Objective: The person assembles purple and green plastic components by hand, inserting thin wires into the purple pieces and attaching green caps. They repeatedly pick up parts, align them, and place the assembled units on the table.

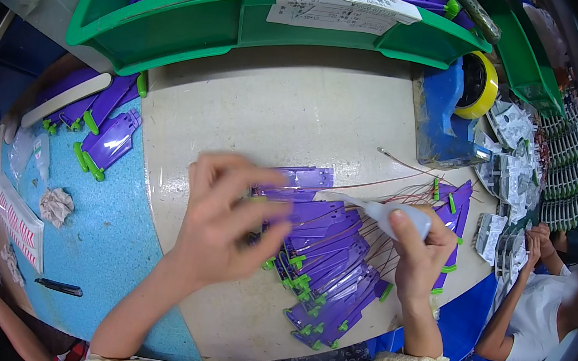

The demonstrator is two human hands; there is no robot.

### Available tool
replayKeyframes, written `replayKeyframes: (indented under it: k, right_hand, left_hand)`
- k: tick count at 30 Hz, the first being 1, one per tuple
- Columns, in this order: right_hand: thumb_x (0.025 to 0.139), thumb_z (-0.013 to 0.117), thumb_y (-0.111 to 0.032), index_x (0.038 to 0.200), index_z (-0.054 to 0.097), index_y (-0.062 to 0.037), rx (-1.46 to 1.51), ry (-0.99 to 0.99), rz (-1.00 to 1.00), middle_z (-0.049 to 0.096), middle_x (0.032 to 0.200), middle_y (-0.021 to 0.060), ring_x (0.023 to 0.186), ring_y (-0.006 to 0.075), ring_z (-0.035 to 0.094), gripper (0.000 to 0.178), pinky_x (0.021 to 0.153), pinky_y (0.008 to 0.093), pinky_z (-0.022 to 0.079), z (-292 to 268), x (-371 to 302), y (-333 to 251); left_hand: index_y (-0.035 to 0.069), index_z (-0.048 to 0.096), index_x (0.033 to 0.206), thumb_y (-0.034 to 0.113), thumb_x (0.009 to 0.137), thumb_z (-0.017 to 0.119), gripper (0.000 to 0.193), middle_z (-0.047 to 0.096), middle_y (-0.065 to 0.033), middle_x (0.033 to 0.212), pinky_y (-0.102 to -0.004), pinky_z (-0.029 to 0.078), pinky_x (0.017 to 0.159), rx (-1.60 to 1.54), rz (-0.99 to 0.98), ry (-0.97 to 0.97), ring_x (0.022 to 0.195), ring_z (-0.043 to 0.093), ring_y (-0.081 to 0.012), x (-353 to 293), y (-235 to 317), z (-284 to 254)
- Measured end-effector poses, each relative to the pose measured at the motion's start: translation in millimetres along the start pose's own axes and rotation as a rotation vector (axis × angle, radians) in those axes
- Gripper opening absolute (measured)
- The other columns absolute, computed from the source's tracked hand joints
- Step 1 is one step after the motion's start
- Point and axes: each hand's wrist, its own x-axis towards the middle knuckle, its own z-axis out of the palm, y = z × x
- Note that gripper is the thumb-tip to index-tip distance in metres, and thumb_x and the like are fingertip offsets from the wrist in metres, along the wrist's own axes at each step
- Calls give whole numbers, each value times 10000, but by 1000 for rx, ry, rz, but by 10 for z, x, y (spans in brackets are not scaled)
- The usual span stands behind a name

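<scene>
My right hand (421, 258) is closed around a white squeeze bottle (399, 219) with a thin nozzle. The nozzle points left, its tip over a purple plastic piece (311, 177) with a clear glossy face. Beside that piece is my left hand (230, 220), slightly blurred, fingers apart and curved, with nothing visible in it. Its fingertips partly hide the piece's left end. Below the bottle lies an overlapping fan of purple pieces (326, 257) with green ends. Thin reddish wires (391, 182) run across them toward the right.
A green bin (229, 25) of purple parts spans the back. A blue tape dispenser (447, 128) with yellow tape stands right, near silvery metal parts (516, 154). On the blue mat (113, 231) lie a cutter (59, 287) and crumpled paper (56, 207). Other people work at both sides.
</scene>
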Motion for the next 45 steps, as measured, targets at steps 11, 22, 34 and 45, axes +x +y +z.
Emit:
replayKeyframes:
  k: [11, 22, 34, 45]
  right_hand:
    - [873, 793, -97, 912, 733, 33, -70, -118, -104, 698, 767, 16, 653, 41, 586, 148, 566, 192, 439, 275, -29, -43]
    - [865, 805, -133, 887, 748, 5, -140, -108, 14, 681, 722, -7, 595, 24, 539, 151, 525, 196, 382, 167, -68, -62]
    - [877, 770, -155, 898, 722, 26, -64, -119, -86, 674, 740, 8, 629, 41, 552, 189, 554, 194, 389, 199, -95, -128]
    - [881, 799, -134, 930, 743, 40, -91, -99, -140, 686, 749, 12, 617, 16, 544, 190, 519, 175, 388, 425, 45, -42]
  left_hand:
    - [81, 681, 870, 40, 678, 817, 239, 701, -39, 1140, -384, 352, 853, 67, -128, -76, 977, 534, -262, -123, -23, -13]
    - [80, 659, 936, 90, 702, 818, 283, 672, -42, 1114, -397, 366, 855, -43, -189, -13, 1025, 539, -264, -128, -43, 4]
    - [85, 612, 910, 45, 643, 836, 352, 696, -40, 1075, -398, 340, 877, 59, -184, -17, 999, 544, -265, -149, -42, -55]
    - [81, 605, 1017, -2, 663, 841, 434, 698, -61, 1115, -393, 357, 907, 3, -219, -3, 1039, 533, -266, -136, -28, -27]
